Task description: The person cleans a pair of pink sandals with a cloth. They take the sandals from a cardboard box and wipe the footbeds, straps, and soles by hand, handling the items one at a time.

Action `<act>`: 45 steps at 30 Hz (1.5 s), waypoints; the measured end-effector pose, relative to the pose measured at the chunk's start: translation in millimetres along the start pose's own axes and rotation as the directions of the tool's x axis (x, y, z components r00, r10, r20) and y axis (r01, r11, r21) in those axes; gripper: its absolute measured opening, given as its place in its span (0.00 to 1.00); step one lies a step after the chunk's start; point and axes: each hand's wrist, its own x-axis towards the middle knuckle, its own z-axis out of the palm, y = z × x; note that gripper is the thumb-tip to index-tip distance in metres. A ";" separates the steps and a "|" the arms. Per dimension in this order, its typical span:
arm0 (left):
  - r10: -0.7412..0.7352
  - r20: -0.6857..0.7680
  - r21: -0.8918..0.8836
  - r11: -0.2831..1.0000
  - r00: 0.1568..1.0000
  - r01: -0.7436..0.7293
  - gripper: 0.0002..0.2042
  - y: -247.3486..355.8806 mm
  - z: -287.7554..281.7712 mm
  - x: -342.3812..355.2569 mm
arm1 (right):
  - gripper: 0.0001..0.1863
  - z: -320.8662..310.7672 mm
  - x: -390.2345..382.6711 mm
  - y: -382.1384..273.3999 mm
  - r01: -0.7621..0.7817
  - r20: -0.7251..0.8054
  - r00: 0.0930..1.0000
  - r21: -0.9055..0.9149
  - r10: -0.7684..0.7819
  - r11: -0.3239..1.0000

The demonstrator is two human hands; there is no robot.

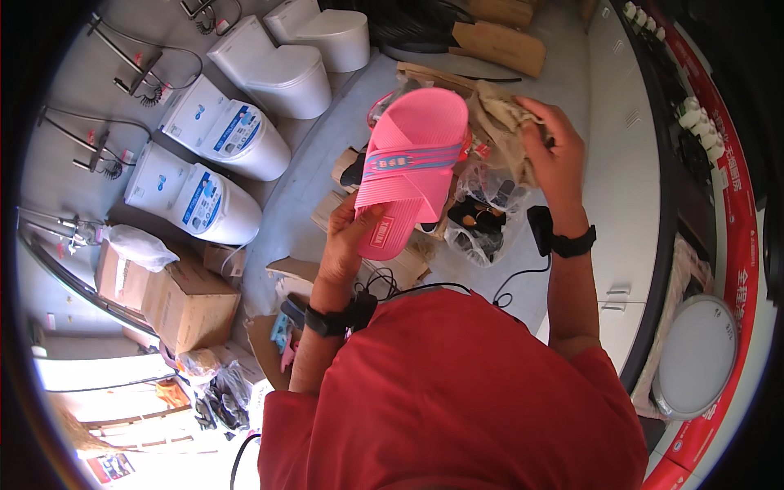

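Pink, ridged, cross-strap plastic slipper (408, 167): 12 o'clock. Left hand (345, 238): thumb and fingers clamping its heel. Right hand (559, 155), 1 o'clock: fingertips pinching a crumpled tan fabric cloth (496, 114). For even wiping, brace the sole firmly.

The pink slipper (415, 167), its crossed straps blue-banded, is held by the heel; the tan cloth (498, 118) bunches beside it.

Lettered patch (381, 231) on pink slipper (412, 184), center; blue printed stickers (202, 198) on two toilets (242, 219), 10 o'clock; white-lettered red banner (741, 245), 3 o'clock.
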 end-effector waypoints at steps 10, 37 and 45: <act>-0.077 -0.001 -0.247 0.966 0.997 0.074 0.14 9.4 13.9 1.0 | 0.18 27.6 -24.5 -22.3 -0.042 0.028 0.999 0.350 0.034 0.936; 0.122 -0.111 0.168 0.980 0.986 -0.103 0.11 3.6 24.3 11.4 | 0.16 35.6 -21.9 -52.6 -0.129 0.150 0.986 0.419 0.072 0.899; 0.197 -0.060 0.125 0.974 0.979 -0.189 0.12 -7.9 16.1 11.4 | 0.16 33.2 -27.1 -65.8 0.098 0.251 0.951 0.304 -0.179 0.947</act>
